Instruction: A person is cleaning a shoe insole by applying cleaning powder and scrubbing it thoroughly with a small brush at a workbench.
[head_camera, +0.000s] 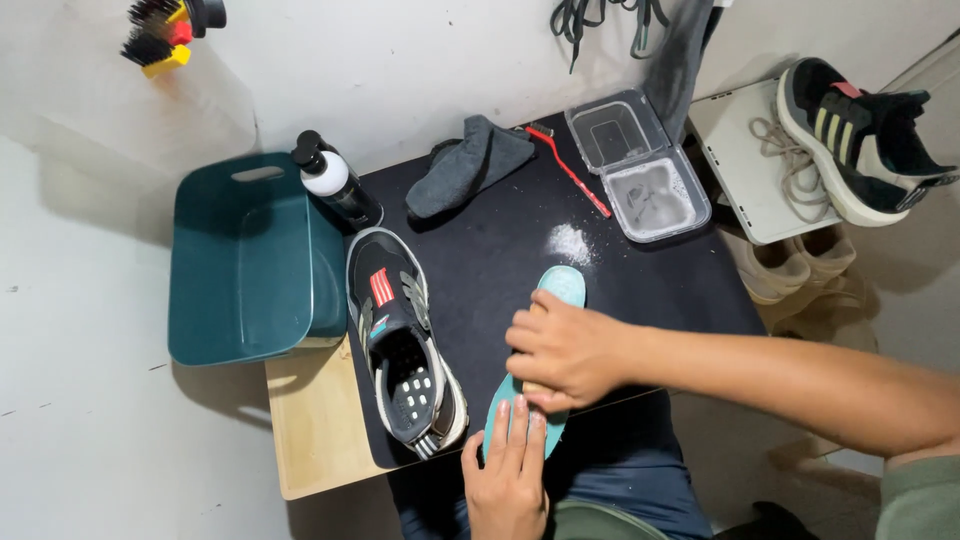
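A teal shoe insole (563, 286) lies on a black mat (500, 250), running from the mat's middle to its near edge. My right hand (565, 352) is closed over a small wooden-backed brush, mostly hidden under the fingers, pressed on the insole's middle. My left hand (507, 475) lies flat with fingers together on the insole's near end. White foam (570, 243) sits on the mat just beyond the insole's far tip. A black sneaker (405, 340) with red stripes and no laces stands to the left of the insole.
A teal tub (250, 260) stands at the left. A pump bottle (335, 183), grey cloth (470, 160), red-handled brush (570, 172) and clear box with open lid (640, 165) sit at the back. A second sneaker (850, 135) rests on a white stand at right.
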